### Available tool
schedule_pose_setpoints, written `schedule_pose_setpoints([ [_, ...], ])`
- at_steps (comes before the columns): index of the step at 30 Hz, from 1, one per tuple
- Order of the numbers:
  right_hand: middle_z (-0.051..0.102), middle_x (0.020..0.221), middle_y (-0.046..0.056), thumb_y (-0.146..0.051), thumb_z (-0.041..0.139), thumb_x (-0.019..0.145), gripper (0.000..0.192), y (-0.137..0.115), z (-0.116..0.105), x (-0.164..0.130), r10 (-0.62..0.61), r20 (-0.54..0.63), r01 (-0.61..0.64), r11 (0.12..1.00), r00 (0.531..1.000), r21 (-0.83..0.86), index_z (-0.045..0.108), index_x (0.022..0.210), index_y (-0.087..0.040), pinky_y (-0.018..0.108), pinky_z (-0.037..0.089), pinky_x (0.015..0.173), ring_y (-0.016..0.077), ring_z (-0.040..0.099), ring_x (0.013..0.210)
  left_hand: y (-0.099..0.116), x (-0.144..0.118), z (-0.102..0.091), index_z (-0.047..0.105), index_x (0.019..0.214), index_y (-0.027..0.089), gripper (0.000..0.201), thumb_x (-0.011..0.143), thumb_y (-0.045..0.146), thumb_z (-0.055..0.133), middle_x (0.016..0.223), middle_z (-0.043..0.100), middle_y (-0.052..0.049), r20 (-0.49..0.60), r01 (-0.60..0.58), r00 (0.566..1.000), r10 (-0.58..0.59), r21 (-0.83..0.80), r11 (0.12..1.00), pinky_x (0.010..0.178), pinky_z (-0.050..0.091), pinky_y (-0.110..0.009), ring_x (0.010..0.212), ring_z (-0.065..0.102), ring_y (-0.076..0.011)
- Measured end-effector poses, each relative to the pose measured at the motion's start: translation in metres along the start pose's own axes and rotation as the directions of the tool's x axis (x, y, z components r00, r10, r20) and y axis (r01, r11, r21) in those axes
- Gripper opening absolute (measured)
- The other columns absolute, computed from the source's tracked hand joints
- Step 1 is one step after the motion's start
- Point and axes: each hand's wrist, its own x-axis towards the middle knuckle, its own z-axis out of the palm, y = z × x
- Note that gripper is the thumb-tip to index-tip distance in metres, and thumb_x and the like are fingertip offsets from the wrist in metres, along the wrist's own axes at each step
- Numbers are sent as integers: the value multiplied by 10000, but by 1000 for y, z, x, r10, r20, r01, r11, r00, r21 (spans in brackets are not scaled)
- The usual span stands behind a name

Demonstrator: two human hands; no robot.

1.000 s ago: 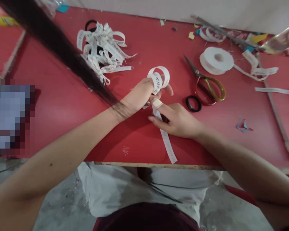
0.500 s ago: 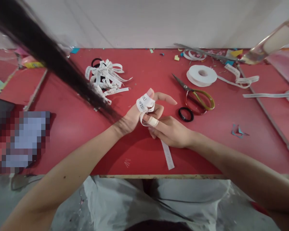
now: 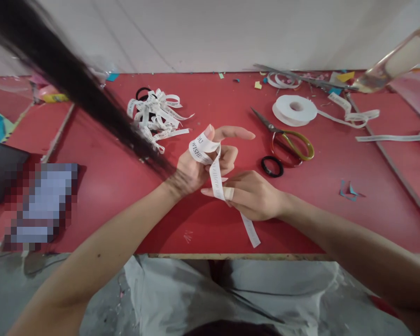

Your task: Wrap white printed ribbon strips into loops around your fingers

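Note:
A white printed ribbon point(image 3: 216, 177) loops around the thumb of my left hand point(image 3: 192, 163), whose index finger reaches out to the right while the other fingers curl in. From that loop the ribbon runs down to my right hand point(image 3: 255, 193), where the fingers are closed on it. Its loose end hangs below the right hand over the table. One right finger wears a pale bandage. To the right of the hands lie a black hair tie point(image 3: 272, 166) and scissors point(image 3: 283, 135) with yellowish handles.
A pile of printed ribbon bows point(image 3: 157, 114) lies back left. Behind the scissors is a white ribbon spool point(image 3: 294, 110), its tail trailing right. A phone point(image 3: 45, 200) rests on the red table point(image 3: 108, 205) at left. Dark hair strands hang across the upper left.
My right hand has drawn the ribbon downward, so a longer flat stretch shows between the hands. The left hand has shifted slightly left, with the loop still around its thumb.

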Motion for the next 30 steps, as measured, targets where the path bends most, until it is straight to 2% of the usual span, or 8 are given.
schedule_pose_setpoints([
  [6, 640, 668, -45, -71, 370, 947, 535, -7, -2, 3, -55, -1, 55, 995, 998, -78, 368, 1474, -164, 277, 345, 504, 122, 497, 520, -2, 3, 1, 604, 1110, 192, 517, 910, 630, 417, 560, 282, 57, 2, -102, 995, 102, -10, 995, 406, 206, -238, 436, 205, -68],
  [9, 650, 667, -44, -78, 364, 960, 500, -10, -3, 6, -60, -7, 59, 995, 998, -79, 410, 1451, -160, 276, 324, 489, 116, 499, 515, -3, 4, 3, 623, 1008, 181, 412, 897, 556, 492, 579, 278, 59, 7, -128, 992, 128, 0, 992, 416, 179, -239, 454, 199, -61],
  [12, 621, 619, -54, -79, 383, 956, 439, -9, -5, 5, -62, -1, 62, 996, 998, -69, 488, 1375, -158, 275, 326, 478, 119, 493, 501, -5, 6, 2, 632, 997, 177, 419, 907, 560, 487, 594, 284, 62, 8, -134, 991, 134, 34, 990, 423, 155, -242, 460, 200, -57],
  [18, 624, 641, -44, -89, 409, 909, 396, -10, -9, 1, -88, -123, 85, 996, 988, -33, 534, 1280, -152, 269, 386, 476, 116, 500, 511, -2, 3, -5, 642, 1161, 216, 479, 865, 588, 585, 611, 400, 50, 72, -214, 977, 202, 340, 916, 489, 296, -237, 528, 355, -76],
  [21, 624, 643, -53, -97, 425, 895, 386, -11, -8, 1, -125, -124, 115, 990, 984, -86, 549, 1254, -164, 263, 419, 478, 109, 528, 526, 2, -1, -8, 528, 1367, 256, 573, 905, 594, 523, 638, 495, 38, 167, -235, 971, 170, 570, 787, 512, 328, -253, 526, 406, -94],
  [24, 608, 609, -66, -81, 472, 873, 333, -11, -7, 2, -176, -101, 162, 977, 979, -139, 588, 1180, -138, 261, 432, 486, 100, 543, 535, 4, -3, -9, 368, 1506, 279, 728, 900, 671, 458, 603, 537, 48, 228, -242, 969, 92, 815, 526, 521, 334, -262, 502, 462, -115],
  [27, 564, 561, -81, -94, 533, 861, 251, -11, -8, 4, -207, -95, 185, 962, 974, -199, 628, 1091, -129, 277, 348, 432, 97, 505, 511, 3, -3, -8, 345, 1523, 284, 795, 875, 737, 418, 555, 559, 58, 266, -275, 961, 72, 919, 282, 504, 297, -256, 484, 495, -128],
  [30, 560, 569, -83, -133, 567, 859, 117, -11, -11, 5, -247, -87, 220, 945, 965, -241, 653, 924, -179, 288, 273, 416, 92, 473, 502, 1, -3, -7, 363, 1512, 292, 794, 869, 757, 398, 538, 574, 66, 310, -320, 947, 79, 924, 209, 496, 284, -253, 463, 493, -123],
])
